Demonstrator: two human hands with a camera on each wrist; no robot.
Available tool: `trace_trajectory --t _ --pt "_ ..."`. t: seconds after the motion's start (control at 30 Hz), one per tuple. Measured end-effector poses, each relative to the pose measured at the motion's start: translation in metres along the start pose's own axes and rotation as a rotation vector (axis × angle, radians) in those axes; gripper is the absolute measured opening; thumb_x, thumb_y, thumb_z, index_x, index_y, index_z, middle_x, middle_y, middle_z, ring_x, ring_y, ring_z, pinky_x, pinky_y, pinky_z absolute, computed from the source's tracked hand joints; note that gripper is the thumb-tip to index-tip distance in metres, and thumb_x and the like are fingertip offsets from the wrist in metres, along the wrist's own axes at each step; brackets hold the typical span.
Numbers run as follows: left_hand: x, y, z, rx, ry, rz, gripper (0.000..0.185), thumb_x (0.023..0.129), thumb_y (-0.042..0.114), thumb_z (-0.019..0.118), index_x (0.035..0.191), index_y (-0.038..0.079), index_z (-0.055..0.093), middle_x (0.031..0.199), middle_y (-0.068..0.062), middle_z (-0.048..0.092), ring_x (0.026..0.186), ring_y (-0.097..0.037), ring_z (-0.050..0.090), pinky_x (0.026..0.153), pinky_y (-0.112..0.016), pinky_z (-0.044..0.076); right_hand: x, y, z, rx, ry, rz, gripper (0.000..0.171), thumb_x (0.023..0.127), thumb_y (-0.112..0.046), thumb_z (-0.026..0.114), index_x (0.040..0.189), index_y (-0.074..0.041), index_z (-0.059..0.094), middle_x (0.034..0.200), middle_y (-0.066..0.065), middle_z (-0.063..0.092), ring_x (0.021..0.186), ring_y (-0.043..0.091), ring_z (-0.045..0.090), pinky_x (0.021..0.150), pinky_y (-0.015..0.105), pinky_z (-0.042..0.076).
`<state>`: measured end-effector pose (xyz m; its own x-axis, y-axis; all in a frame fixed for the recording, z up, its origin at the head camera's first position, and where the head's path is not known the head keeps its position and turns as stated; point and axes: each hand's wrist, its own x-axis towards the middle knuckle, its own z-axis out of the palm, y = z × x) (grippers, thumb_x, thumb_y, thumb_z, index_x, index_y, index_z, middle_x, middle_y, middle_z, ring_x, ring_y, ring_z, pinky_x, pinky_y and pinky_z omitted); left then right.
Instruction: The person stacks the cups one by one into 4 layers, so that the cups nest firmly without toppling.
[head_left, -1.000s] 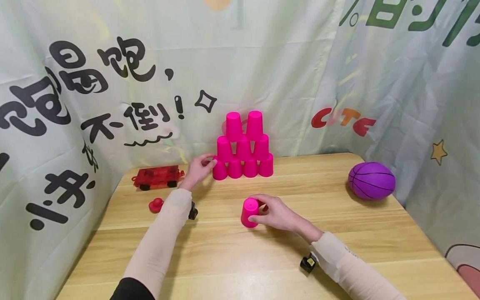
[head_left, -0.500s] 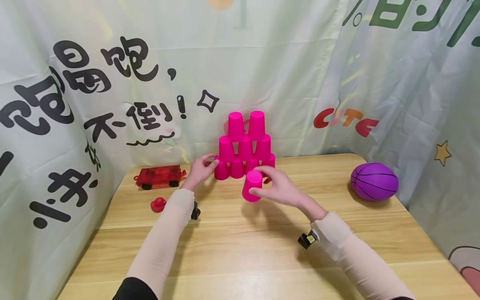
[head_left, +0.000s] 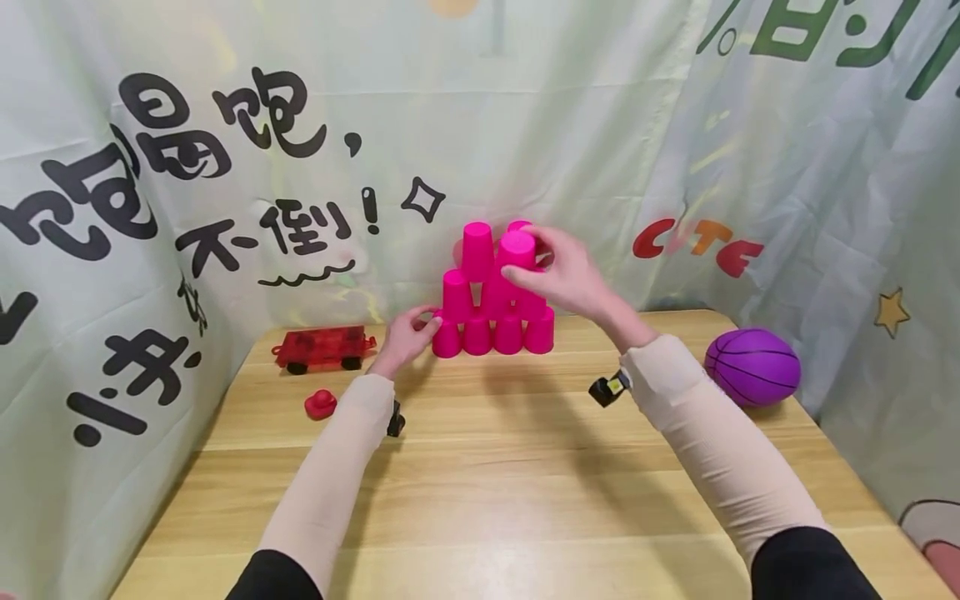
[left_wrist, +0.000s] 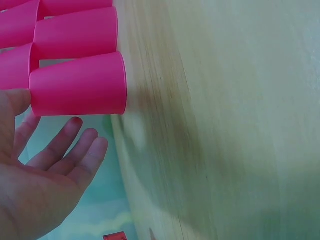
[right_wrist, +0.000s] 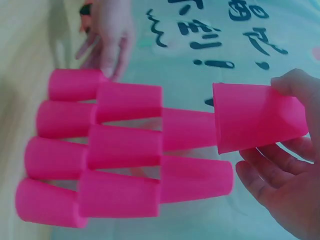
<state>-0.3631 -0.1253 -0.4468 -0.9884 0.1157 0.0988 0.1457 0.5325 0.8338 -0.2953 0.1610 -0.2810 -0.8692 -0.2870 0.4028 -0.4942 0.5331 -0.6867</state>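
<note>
Right hand (head_left: 570, 275): grip closed round a pink cup (head_left: 516, 254) beside the cup pyramid (head_left: 480, 312); left hand (head_left: 405, 337) open, steadying its bottom-left cup.

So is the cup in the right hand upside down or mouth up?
Upside down: the cup in the right hand has its closed base on top.

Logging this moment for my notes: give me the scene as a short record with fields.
setting: wooden table with a printed cloth backdrop
cup pyramid: pink cups, upside down, rows of four, three and two
right hand: right hand grips one pink cup, raised near the pyramid's top
left hand: left hand, fingers straight, beside the bottom-left cup
other things: red toy car, small red toy, purple ball
</note>
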Motion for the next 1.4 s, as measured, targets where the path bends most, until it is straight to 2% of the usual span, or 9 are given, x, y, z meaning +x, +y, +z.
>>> trace_trajectory --t 0.13,0.4,0.63,1.0,1.4 --pt "0.001 -0.001 0.001 -0.011 0.002 0.001 0.046 0.105 0.034 0.065 0.146 0.014 0.062 0.134 -0.021 0.069 0.123 -0.037 0.067 0.101 -0.051 0.058 0.019 -0.006 -0.011 -0.018 0.039 0.011 0.055 0.092 -0.032 0.079 0.141 -0.013 0.062 0.123 0.007 0.070 0.103 0.026 0.067 0.088 0.040 0.057" --pt "0.001 0.000 0.000 -0.004 0.012 0.010 0.045 0.105 0.033 0.064 0.146 0.014 0.062 0.136 -0.020 0.068 0.123 -0.036 0.067 0.103 -0.051 0.057 0.054 -0.008 -0.020 -0.035 0.126 0.099 0.054 0.094 -0.039 0.073 0.140 -0.015 0.060 0.120 0.006 0.069 0.106 0.024 0.064 0.088 0.034 0.054" --pt "-0.001 0.001 -0.001 -0.004 0.018 -0.019 0.046 0.106 0.033 0.063 0.147 0.014 0.061 0.136 -0.021 0.068 0.125 -0.036 0.066 0.105 -0.052 0.056 0.076 -0.011 -0.022 -0.049 0.118 0.167 0.054 0.095 -0.040 0.071 0.142 -0.015 0.059 0.125 0.006 0.068 0.108 0.021 0.064 0.094 0.034 0.055" --pt "0.002 0.003 -0.001 -0.011 0.008 -0.008 0.046 0.105 0.033 0.064 0.146 0.013 0.061 0.136 -0.021 0.069 0.126 -0.036 0.066 0.103 -0.051 0.057 0.090 -0.009 -0.020 -0.105 0.076 0.185 0.054 0.095 -0.041 0.071 0.140 -0.014 0.059 0.127 0.008 0.067 0.110 0.023 0.064 0.096 0.036 0.056" --pt "0.002 0.001 0.001 -0.013 -0.003 -0.012 0.045 0.106 0.034 0.064 0.146 0.015 0.061 0.136 -0.020 0.068 0.126 -0.036 0.066 0.101 -0.050 0.059 0.098 -0.006 -0.013 -0.107 0.049 0.206 0.055 0.097 -0.041 0.069 0.143 -0.013 0.057 0.130 0.009 0.066 0.114 0.025 0.063 0.098 0.039 0.055"
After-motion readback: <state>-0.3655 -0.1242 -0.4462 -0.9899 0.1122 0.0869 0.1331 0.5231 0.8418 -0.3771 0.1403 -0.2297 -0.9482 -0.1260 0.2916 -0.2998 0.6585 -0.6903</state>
